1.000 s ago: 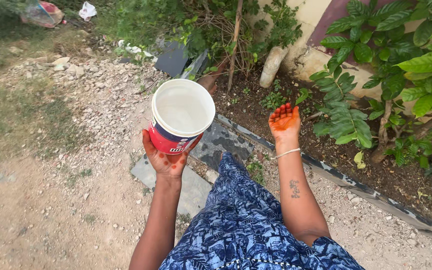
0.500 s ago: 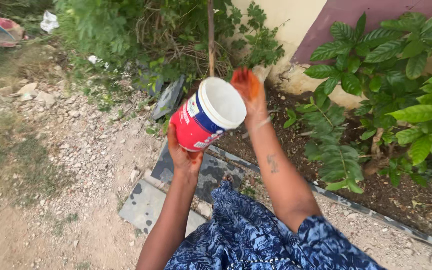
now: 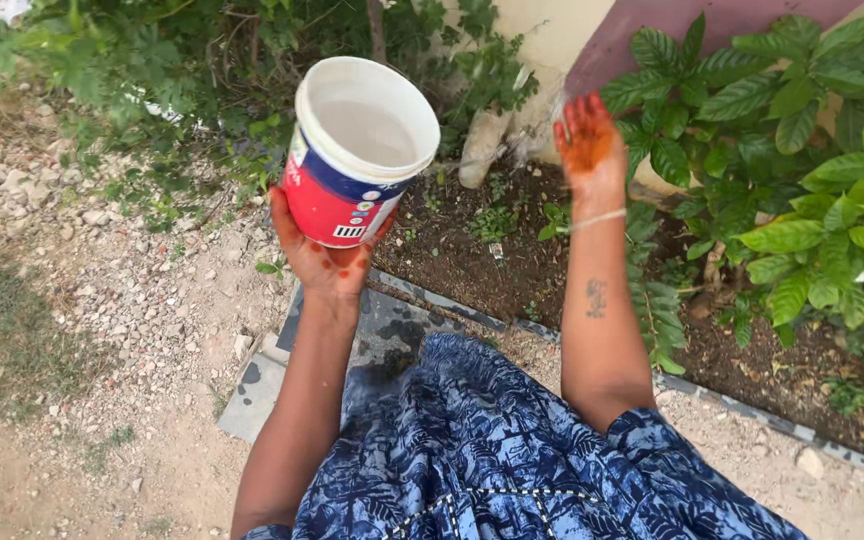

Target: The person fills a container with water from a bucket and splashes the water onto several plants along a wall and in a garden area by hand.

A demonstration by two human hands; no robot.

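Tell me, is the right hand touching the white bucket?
Apart. The head view shows the right hand raised open, with soil and plants visible between it and the bucket, which the left hand holds.

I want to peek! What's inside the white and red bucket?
The bucket in the left hand holds clear water; its white walls show. The bottom is hard to make out.

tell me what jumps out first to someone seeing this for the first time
The red, blue and white bucket, held up from beneath by the left hand at upper centre, with water inside. Next, the right hand, raised open and stained orange-red over the soil bed, with water drops flying off it. At right stands a leafy green shrub against the wall.
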